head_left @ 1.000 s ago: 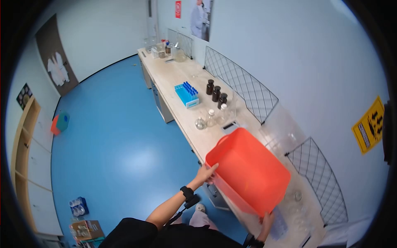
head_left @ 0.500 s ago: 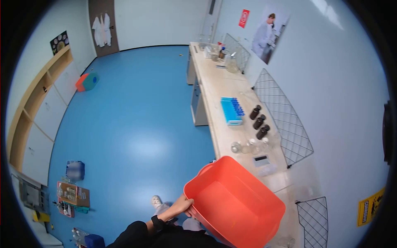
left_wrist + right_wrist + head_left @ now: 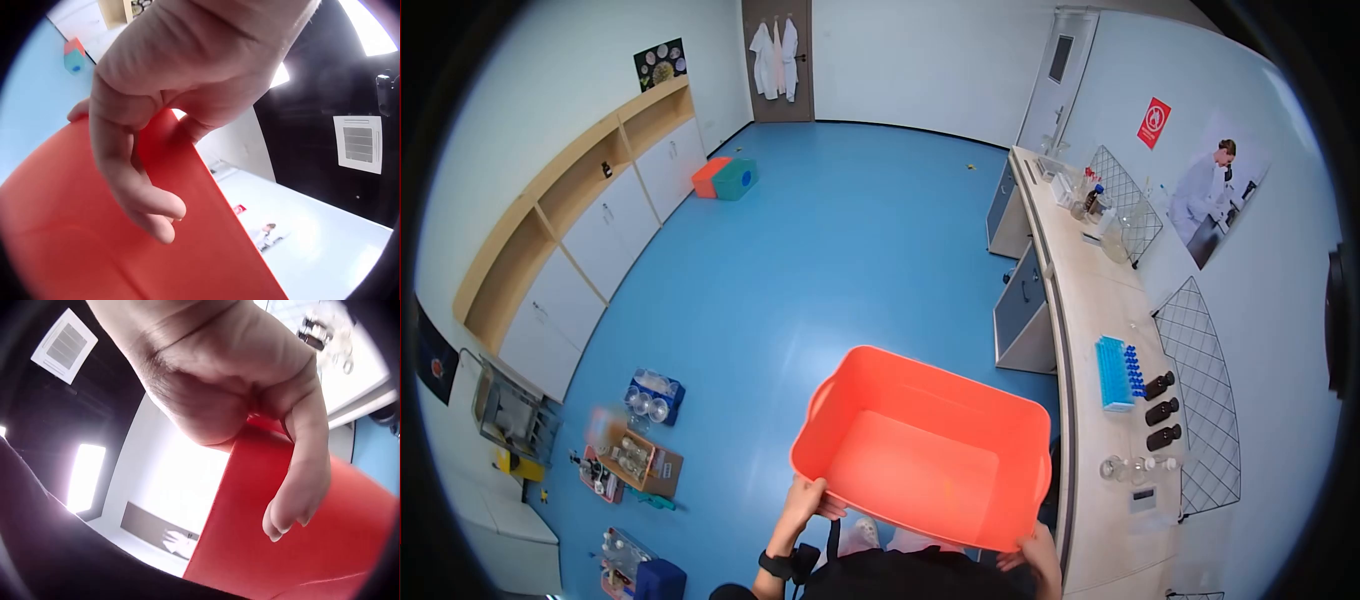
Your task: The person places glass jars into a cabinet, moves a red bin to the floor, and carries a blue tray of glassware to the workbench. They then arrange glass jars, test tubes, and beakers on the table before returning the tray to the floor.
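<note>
An orange-red plastic tub (image 3: pixel 920 455), with nothing inside, is held in front of the body in the head view, its opening facing up and toward the camera. My left hand (image 3: pixel 805 505) grips its near left corner, thumb at the rim and fingers beneath. At the near right corner my right hand (image 3: pixel 1036 560) pinches the rim. The left wrist view shows the left hand (image 3: pixel 181 81) with its fingers curled against the tub's outer wall (image 3: pixel 69 206). In the right wrist view, the right hand (image 3: pixel 237 381) holds the tub wall (image 3: pixel 262 506) likewise.
A bench (image 3: pixel 1100 310) along the right wall carries a blue tube rack (image 3: pixel 1114 374), brown bottles (image 3: pixel 1162 411) and clear glassware. Boxes of glassware (image 3: pixel 632 458) and a blue crate (image 3: pixel 654 395) stand on the floor at the left. Low cabinets (image 3: pixel 610 222) line the left wall.
The tub has moved away from over the bench to above the floor, still in both hands. The head view has turned left, so the bench now lies farther right.
</note>
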Demonstrator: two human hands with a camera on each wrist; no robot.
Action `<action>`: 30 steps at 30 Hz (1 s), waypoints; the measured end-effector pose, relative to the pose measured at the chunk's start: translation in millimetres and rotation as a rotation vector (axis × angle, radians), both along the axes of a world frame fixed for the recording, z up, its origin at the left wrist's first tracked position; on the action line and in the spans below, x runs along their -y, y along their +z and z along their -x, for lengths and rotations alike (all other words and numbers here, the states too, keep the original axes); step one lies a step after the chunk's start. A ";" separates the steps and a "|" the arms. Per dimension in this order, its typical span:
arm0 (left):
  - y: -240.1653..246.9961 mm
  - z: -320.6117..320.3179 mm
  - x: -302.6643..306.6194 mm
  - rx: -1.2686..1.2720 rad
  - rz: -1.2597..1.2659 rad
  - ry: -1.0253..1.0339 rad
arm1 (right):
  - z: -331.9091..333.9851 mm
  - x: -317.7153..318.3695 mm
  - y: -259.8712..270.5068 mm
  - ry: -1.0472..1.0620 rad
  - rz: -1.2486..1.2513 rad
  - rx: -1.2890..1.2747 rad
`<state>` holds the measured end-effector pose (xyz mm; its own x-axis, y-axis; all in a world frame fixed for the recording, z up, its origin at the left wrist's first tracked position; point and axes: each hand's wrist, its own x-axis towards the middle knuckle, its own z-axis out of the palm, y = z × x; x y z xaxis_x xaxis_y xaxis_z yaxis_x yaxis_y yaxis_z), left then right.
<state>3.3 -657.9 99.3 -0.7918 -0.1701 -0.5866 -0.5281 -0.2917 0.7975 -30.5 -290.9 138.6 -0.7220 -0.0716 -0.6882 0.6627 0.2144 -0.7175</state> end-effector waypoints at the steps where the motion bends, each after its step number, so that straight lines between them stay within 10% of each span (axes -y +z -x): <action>1: 0.6 2.9 12.6 -0.004 -0.005 0.067 | 22.3 17.1 -0.5 0.064 -0.014 0.001; 30: -40.1 326.1 369.9 -0.010 0.080 0.898 | 573.6 520.8 -58.4 0.686 0.080 -0.134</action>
